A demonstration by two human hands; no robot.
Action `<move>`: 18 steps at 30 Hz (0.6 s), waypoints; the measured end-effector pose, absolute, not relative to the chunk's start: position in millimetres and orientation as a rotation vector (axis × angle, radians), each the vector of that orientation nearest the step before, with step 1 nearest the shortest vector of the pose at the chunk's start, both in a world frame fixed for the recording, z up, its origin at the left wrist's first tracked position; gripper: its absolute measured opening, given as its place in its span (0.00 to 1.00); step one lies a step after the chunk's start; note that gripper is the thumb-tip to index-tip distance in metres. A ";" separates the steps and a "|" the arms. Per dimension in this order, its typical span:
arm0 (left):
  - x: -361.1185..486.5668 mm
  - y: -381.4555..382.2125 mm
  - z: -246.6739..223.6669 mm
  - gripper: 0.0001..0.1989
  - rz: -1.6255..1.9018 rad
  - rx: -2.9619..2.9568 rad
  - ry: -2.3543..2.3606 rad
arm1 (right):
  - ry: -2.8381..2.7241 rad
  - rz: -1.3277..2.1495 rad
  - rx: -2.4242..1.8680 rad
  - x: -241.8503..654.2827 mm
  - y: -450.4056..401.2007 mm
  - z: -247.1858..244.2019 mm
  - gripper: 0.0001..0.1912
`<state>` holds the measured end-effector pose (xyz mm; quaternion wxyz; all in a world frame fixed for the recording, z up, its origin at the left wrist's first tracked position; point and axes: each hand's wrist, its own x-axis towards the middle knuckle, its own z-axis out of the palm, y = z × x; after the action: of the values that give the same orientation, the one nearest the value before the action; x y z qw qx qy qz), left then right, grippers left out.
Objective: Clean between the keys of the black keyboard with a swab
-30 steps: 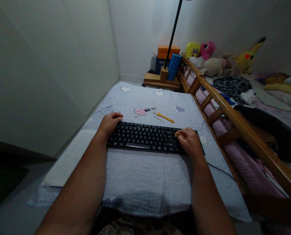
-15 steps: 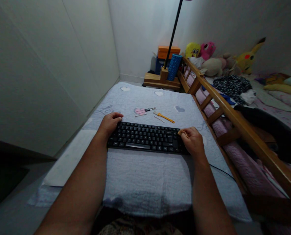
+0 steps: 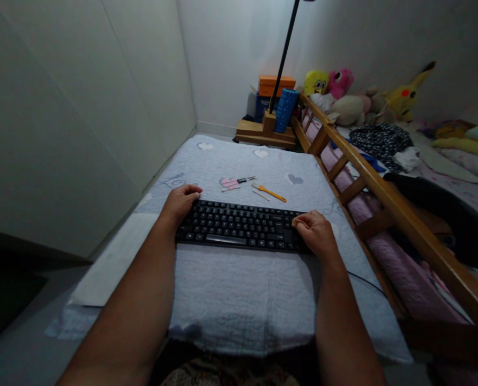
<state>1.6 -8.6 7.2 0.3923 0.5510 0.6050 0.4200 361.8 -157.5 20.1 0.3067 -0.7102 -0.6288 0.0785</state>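
Observation:
A black keyboard point(image 3: 234, 224) lies flat on a pale blue quilted cover, its long side across my view. My left hand point(image 3: 180, 202) grips its far left corner, thumb and fingers closed at the edge. Over the keys at the right end is my right hand point(image 3: 316, 231), closed on a small tan cloth point(image 3: 296, 221) that shows only in part at the fingertips. Beyond the keyboard lie a yellow-handled brush point(image 3: 273, 193), a cotton swab point(image 3: 261, 196), and a slim tool with a dark handle and metal tip point(image 3: 245, 180). Another thin white stick point(image 3: 231, 189) lies beside that tool.
A wooden bed rail point(image 3: 355, 161) runs along the right side, with plush toys point(image 3: 351, 110) and clothes behind it. The keyboard's cable point(image 3: 365, 281) trails right. A lamp pole point(image 3: 284, 56) on a wooden base stands at the back. White panels point(image 3: 102, 118) rise at the left.
My right hand has shifted very slightly on the keyboard's right end, and less of the tan cloth shows. My left hand and the keyboard stay in place.

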 end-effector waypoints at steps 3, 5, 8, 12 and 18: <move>2.8 -9.9 9.9 0.10 1.061 1.406 1.548 | -1.698 0.278 -1.878 362.5 -160.5 24.4 0.10; 3.3 -10.6 11.1 0.10 1.060 1.405 1.549 | -1.718 0.341 -1.868 363.4 -162.0 26.3 0.09; 3.1 -10.6 11.3 0.10 1.059 1.402 1.550 | -1.693 0.369 -1.857 365.2 -162.8 26.6 0.09; 2.3 -9.8 9.7 0.11 1.050 1.397 1.554 | -1.572 0.196 -1.853 368.0 -160.0 22.2 0.11; 1.9 -8.4 6.6 0.11 1.065 1.396 1.535 | -1.549 0.094 -1.866 370.5 -153.5 13.3 0.12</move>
<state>1.9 -8.4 6.6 0.3939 0.5502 0.6049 0.4197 370.5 -153.5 13.3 0.3496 -0.7203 -0.5980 0.0362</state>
